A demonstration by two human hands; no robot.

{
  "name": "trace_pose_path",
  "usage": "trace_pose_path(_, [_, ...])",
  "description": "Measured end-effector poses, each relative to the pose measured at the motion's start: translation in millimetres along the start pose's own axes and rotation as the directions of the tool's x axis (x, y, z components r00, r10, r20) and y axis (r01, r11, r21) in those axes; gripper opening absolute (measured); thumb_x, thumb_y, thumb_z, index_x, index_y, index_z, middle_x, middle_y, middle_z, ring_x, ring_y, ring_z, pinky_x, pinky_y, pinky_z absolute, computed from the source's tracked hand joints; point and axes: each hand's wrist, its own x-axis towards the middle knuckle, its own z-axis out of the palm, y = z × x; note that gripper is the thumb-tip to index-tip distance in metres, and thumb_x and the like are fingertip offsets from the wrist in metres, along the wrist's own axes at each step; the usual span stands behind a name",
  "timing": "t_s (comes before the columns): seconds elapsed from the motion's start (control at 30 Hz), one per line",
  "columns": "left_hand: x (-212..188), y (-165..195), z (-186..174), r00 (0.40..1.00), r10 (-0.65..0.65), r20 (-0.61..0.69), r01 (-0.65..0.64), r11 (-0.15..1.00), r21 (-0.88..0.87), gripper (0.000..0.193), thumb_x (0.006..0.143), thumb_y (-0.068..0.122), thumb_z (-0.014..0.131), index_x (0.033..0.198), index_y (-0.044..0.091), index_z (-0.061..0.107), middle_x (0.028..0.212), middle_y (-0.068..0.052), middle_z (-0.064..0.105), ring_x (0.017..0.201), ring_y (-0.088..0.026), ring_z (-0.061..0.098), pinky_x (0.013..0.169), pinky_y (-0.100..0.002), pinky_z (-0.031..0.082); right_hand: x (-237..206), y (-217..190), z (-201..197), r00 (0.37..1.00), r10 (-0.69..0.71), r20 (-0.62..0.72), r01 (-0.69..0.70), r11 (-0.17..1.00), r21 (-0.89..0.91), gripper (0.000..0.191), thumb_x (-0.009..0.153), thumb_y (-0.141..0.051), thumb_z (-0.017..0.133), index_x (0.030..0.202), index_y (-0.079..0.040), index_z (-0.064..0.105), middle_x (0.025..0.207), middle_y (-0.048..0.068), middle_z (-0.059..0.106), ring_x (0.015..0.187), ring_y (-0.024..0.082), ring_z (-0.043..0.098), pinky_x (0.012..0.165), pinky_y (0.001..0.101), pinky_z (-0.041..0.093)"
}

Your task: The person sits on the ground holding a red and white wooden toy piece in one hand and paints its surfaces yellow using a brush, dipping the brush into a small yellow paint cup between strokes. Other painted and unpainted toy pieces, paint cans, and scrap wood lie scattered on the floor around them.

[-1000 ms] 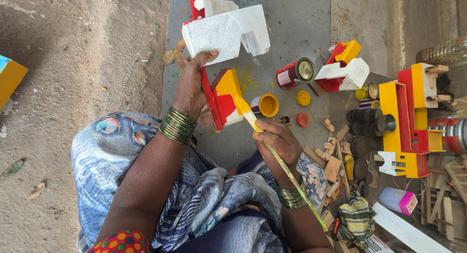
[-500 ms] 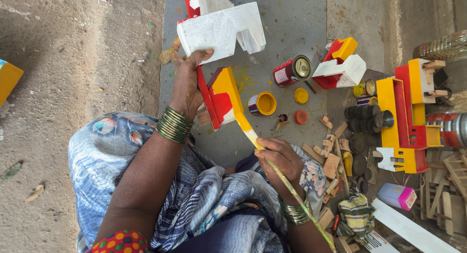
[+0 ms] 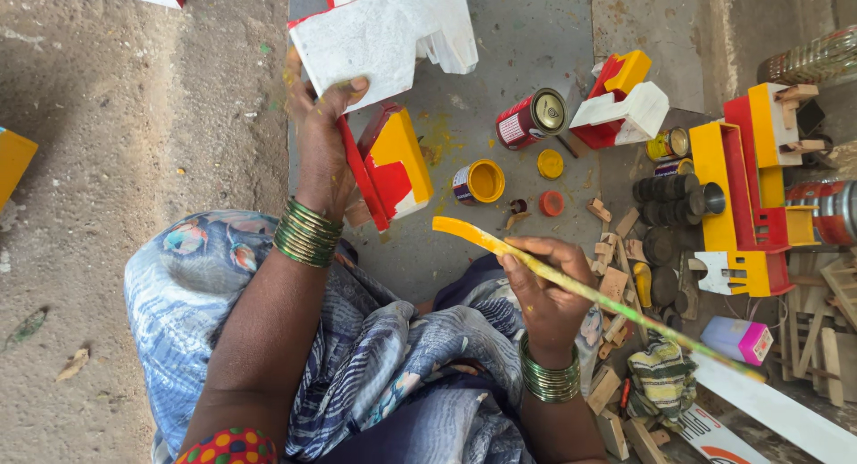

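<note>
The brush tip has come off the toy: the long thin stick brush with a yellow-loaded tip (image 3: 571, 284) now sits clear of the red, yellow and white painted wooden toy piece (image 3: 388, 165), pulled back toward the near right. The right hand (image 3: 544, 290) has its fingers pinched together around the brush shaft, tip pointing left. The left hand (image 3: 323, 152) grips the toy piece by its red edge, fingers wrapped on it, holding it tilted above the grey floor (image 3: 527, 62). Just right of the toy stands an open small tin of yellow paint (image 3: 479, 181); farther right, a red tin lying on its side (image 3: 532, 119).
</note>
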Motion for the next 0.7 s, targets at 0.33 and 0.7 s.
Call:
trace_pose_path(0.33, [5.9, -13.8, -11.3, 0.99, 0.133, 0.036, -0.136, 0.985, 0.105, 0.095, 0.08, 0.002, 0.078, 0.158, 0.014, 0.027, 0.142, -0.017, 0.051, 0.135, -0.029, 0.058, 0.116, -0.047, 0.054, 27.9, 3.5, 27.6, 0.993, 0.065, 0.102, -0.074, 0.994, 0.083, 0.032, 0.094, 0.01, 0.074, 0.114, -0.001, 0.052, 0.109, 0.015, 0.072, 0.1, 0.014, 0.071, 0.087, 0.0252, 0.062])
trace_pose_path(0.7, [2.7, -15.9, -8.3, 0.996, 0.071, 0.053, -0.072, 0.997, 0.004, 0.103, 0.081, 0.002, 0.08, 0.16, 0.016, 0.015, 0.146, -0.02, 0.05, 0.133, -0.034, 0.06, 0.108, -0.049, 0.061, 44.1, 6.2, 39.9, 0.979, 0.04, 0.202, -0.046, 0.999, 0.025, 0.036, 0.093, 0.007, 0.077, 0.116, -0.002, 0.05, 0.108, 0.014, 0.07, 0.102, 0.015, 0.073, 0.09, 0.0276, 0.064])
